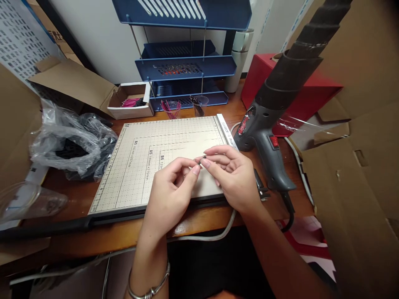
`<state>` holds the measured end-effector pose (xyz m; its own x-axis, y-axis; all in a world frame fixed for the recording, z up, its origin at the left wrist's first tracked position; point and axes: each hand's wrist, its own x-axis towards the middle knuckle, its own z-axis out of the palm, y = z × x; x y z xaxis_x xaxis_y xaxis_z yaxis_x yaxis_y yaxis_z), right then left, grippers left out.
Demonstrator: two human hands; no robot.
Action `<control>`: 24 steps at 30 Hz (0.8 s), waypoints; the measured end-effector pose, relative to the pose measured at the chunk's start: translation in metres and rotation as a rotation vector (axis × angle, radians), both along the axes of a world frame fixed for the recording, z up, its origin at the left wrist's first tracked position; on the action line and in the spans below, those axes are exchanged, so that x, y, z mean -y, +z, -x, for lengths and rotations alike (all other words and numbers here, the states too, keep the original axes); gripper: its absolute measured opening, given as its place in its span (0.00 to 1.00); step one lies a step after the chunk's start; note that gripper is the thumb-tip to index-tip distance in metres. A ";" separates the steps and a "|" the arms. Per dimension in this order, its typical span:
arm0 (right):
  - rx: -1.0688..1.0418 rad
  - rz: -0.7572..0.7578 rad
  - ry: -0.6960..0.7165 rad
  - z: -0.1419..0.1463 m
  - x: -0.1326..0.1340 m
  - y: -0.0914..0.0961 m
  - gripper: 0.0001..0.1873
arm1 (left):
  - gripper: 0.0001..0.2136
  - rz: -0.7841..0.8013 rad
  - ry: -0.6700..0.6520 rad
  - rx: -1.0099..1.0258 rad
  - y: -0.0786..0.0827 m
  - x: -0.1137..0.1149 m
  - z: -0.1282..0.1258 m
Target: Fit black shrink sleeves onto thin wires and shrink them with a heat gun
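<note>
My left hand (173, 187) and my right hand (232, 174) meet over the near right part of a beige paper cutter board (140, 166). Both pinch a small dark piece (202, 161), thin and short, between their fingertips. The left hand's fingers curl in, with thumb and forefinger closed on the piece's near end. The right hand's thumb and forefinger close on its far end, the other fingers loosely bent. A metal bracelet (152, 288) sits on my left wrist.
A grey heat gun (268, 120) stands right of the board, nozzle up, by a red box (299, 95). Behind are blue desk trays (187, 66), two clear cups (171, 109) and a white box of pink pieces (132, 101). Crumpled plastic bags (71, 145) lie left; cardboard (358, 178) rises at right.
</note>
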<state>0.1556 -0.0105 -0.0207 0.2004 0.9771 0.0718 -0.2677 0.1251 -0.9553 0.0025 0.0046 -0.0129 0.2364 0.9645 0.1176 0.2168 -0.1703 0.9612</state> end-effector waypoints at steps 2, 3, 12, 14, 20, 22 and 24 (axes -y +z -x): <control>0.009 -0.009 0.000 0.000 0.000 0.000 0.15 | 0.09 -0.003 0.002 0.002 0.001 0.001 0.000; 0.014 -0.011 0.000 0.000 0.001 0.000 0.15 | 0.09 -0.001 0.002 0.002 0.001 0.001 0.000; 0.003 0.027 0.033 0.000 0.001 0.001 0.19 | 0.09 0.001 -0.007 0.013 0.001 0.002 0.000; -0.008 0.008 0.037 0.000 0.001 0.001 0.16 | 0.09 0.000 -0.008 0.010 0.001 0.002 0.000; 0.018 0.002 0.031 0.001 0.001 0.001 0.14 | 0.09 0.002 -0.006 0.003 -0.001 0.001 0.001; 0.026 0.012 0.026 0.001 0.001 0.002 0.15 | 0.09 -0.001 -0.008 0.004 -0.001 0.001 0.001; 0.026 0.023 0.028 0.000 0.001 0.002 0.16 | 0.09 -0.002 -0.011 0.008 -0.001 0.001 0.001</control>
<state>0.1553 -0.0118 -0.0183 0.1710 0.9838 0.0540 -0.2456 0.0957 -0.9646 0.0017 0.0035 -0.0137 0.2457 0.9618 0.1210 0.2072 -0.1741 0.9627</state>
